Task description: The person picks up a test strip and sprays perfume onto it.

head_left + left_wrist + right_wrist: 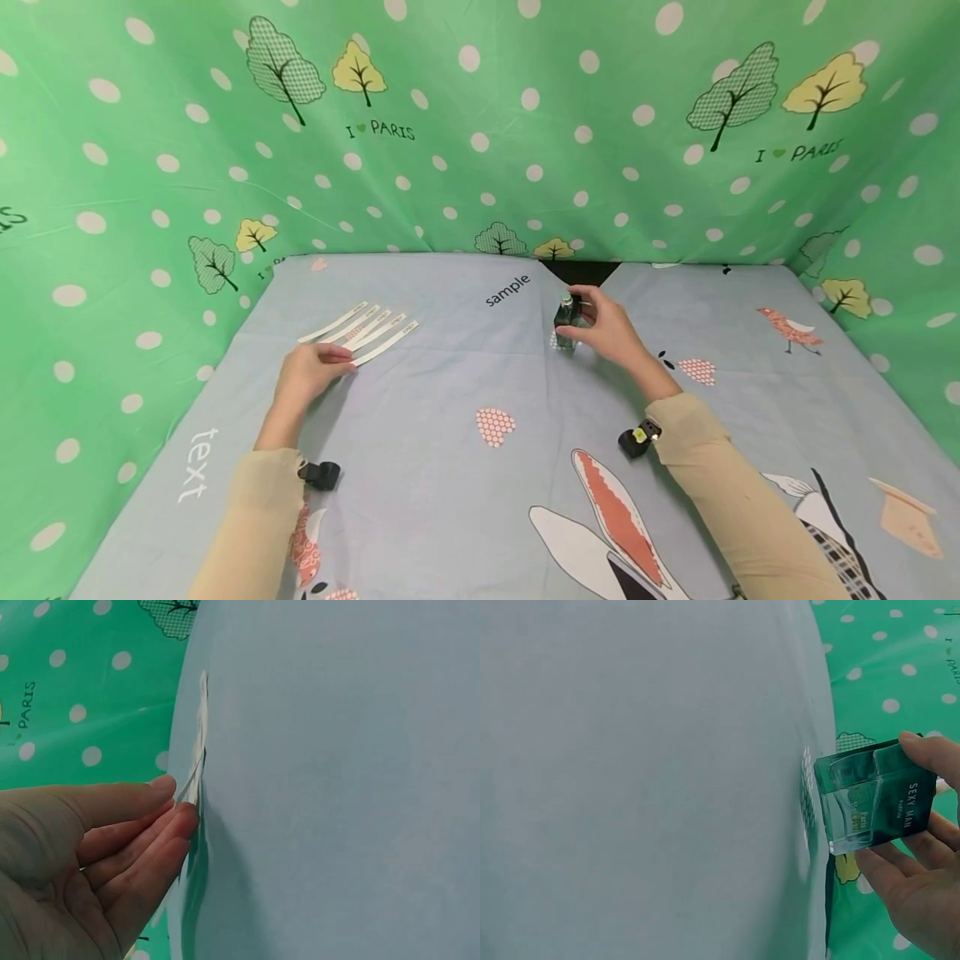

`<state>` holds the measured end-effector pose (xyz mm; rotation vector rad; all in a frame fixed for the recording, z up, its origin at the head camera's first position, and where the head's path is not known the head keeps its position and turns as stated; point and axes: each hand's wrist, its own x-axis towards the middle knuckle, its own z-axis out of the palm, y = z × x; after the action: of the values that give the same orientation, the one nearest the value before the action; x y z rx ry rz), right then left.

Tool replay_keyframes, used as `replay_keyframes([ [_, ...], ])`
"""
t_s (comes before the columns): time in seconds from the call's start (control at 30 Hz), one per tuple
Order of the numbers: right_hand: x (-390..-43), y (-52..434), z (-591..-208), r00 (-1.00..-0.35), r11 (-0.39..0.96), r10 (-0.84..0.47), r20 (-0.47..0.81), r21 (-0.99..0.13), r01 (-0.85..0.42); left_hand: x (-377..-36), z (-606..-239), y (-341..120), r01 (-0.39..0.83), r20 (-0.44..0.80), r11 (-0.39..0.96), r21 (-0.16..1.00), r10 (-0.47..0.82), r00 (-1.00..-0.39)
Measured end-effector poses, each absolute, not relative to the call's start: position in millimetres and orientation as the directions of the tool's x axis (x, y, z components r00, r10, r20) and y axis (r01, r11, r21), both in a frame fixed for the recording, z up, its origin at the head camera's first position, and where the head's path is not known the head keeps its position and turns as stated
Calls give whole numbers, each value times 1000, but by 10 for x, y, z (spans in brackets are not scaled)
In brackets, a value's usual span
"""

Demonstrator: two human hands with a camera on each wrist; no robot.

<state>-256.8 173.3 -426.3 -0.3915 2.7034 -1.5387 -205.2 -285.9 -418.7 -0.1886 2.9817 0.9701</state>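
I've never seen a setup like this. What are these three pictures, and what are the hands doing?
No machine here: a person wears three cameras. The wide picture comes from the head, the other two from the wrists. The left hand pinches the end of one of the white paper strips fanned on the blue printed cloth. The right hand grips a small dark green glass bottle standing on the cloth. The black gadgets by the sleeves are the wrist cameras. Green dotted fabric walls the table.

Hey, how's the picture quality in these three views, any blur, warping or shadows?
Head view: evenly lit, sharp, wide-angle bending at the edges; soft shadow beside the left hand. Left wrist view: white paper strips seen edge-on, fingers casting a dark shadow. Right wrist view: dark green glass perfume bottle sharp, label readable, right hand cropped.
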Motion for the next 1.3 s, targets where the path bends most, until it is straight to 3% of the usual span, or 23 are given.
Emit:
replay_keyframes([
  [0.5, -2548, 1782, -4311, -956, 442, -264, 127, -865, -237, -2019, -4110, -2884, -113, -23, 803, 585, -122, -992],
  [1.3, -2527, 1976, -4251, -956, 487, -284, 68, -849, -205, -2109, -3923, -2711, -77, -9, 796, 600, -90, -996],
])
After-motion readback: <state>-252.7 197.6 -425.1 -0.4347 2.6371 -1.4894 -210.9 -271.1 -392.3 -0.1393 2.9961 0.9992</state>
